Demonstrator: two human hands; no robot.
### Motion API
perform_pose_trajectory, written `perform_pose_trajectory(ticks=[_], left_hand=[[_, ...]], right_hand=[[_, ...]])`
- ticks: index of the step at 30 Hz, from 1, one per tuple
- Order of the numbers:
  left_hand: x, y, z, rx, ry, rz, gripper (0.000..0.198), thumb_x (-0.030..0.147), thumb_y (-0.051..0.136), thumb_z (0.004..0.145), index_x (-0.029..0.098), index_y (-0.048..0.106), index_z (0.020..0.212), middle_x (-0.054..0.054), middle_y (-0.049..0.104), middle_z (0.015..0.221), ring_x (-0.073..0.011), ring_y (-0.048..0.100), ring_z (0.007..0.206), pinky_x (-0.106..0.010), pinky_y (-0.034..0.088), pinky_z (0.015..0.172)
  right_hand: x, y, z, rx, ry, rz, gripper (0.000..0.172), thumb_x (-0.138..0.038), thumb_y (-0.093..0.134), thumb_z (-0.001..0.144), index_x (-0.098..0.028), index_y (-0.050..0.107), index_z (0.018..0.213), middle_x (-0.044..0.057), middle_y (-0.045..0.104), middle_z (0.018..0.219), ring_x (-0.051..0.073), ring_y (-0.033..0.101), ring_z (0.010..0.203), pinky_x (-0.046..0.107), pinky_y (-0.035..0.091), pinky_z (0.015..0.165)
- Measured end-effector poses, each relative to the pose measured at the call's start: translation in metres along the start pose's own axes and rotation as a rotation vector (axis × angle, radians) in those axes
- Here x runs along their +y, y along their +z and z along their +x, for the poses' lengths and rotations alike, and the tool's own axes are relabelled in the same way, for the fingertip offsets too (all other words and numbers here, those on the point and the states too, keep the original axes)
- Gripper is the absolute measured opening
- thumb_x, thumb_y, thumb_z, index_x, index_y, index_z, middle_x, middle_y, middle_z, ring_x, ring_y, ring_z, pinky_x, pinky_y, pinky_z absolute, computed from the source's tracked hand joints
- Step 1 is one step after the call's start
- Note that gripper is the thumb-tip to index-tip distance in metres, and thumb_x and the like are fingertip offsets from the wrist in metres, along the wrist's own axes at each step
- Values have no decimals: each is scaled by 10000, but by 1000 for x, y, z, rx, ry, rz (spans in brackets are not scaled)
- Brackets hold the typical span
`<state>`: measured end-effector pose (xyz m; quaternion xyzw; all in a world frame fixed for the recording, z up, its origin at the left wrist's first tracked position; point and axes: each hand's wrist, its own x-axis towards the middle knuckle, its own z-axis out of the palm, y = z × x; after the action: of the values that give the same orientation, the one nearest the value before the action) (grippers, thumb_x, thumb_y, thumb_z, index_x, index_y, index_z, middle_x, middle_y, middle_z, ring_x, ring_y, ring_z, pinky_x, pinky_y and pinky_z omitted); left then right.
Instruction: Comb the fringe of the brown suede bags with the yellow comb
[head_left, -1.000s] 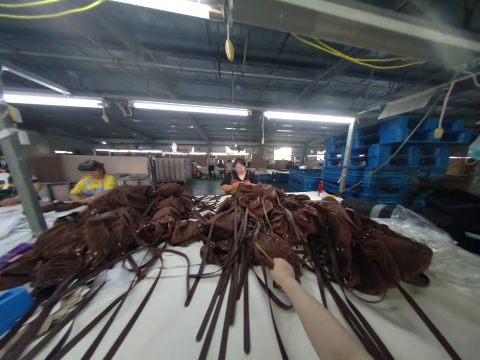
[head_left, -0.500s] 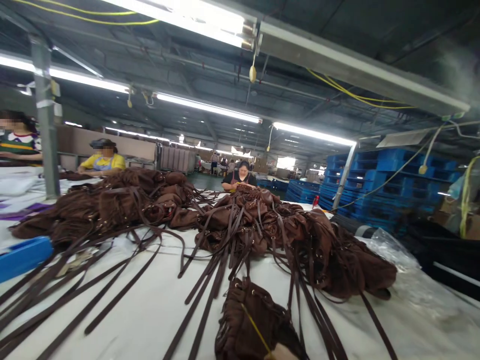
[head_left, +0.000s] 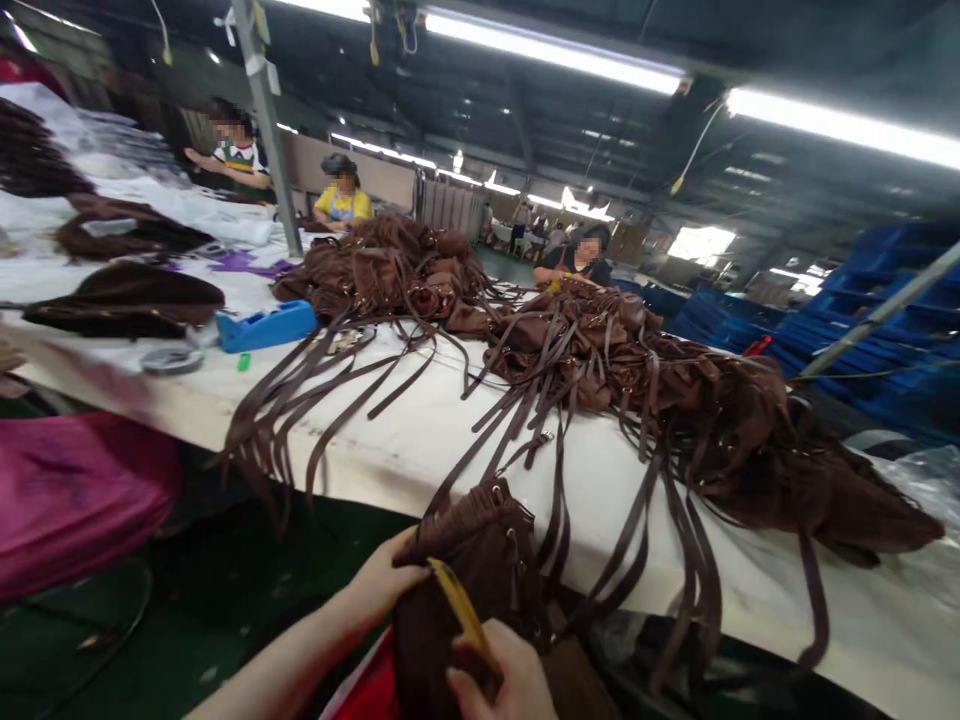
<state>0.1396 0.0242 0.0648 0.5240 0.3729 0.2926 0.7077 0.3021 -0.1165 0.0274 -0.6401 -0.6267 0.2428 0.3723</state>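
A dark brown bag (head_left: pixel 487 545) with metal eyelets and gathered edges is in front of me at the table's near edge. My left hand (head_left: pixel 390 578) grips its left side, fingertips partly hidden by the fabric. My right hand (head_left: pixel 506 675) is closed round a thin, flat yellow tool (head_left: pixel 459 603), whose exact kind I cannot make out. The tool slants up and left across the bag's face. Just beyond, a heap of similar brown bags (head_left: pixel 600 360) lies on the white table (head_left: pixel 420 420), long straps hanging over the edge.
On the table's left are a blue tape dispenser (head_left: pixel 266 326), a grey roll (head_left: pixel 172 358) and a brown piece (head_left: pixel 127 300). A magenta-covered seat (head_left: pixel 82 490) stands lower left. Co-workers sit across the table. Blue pallets (head_left: pixel 877 300) are stacked at right.
My view has tilted down and swung left. The bag now sits at the table's near edge, and both my hands show on it. Earlier only part of one hand was visible, beside the yellow tool.
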Motion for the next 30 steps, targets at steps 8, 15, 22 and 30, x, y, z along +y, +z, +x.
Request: perform_pose_trajectory(ticks=[8,15,22,30], left_hand=[[153,-128,-66,2,11,540,569,260,626,679,34,552,1196,-47,695,1039,-241,608,1006,-372,438,928],[183,-131,-91,-298,-363,541,455,197,744,565,56,689,994,-51,735,891,-288,660,872,-417,516,810],[58,-96,-35,-727,-435,235,463,224,759,567,146,689,1017,-33,723,976,-257,638,939,-335,493,888],[14,-49,-27,-592,-264,407,417,215,632,601,151,667,1012,-10,700,954,-244,616,909,-265,498,783]], right_hand=[[-41,-66,16,-3,115,342,249,-391,587,840,-185,667,955,84,691,906,212,644,854,282,520,765],[-49,-49,23,-55,113,396,266,-408,612,824,-167,685,912,85,698,863,216,643,850,285,527,727],[-32,-20,22,-228,308,485,360,-475,639,780,-127,659,871,88,708,780,217,663,747,320,530,697],[-11,-49,-22,-71,470,499,281,-415,670,747,-145,596,723,16,621,646,130,556,588,229,445,568]])
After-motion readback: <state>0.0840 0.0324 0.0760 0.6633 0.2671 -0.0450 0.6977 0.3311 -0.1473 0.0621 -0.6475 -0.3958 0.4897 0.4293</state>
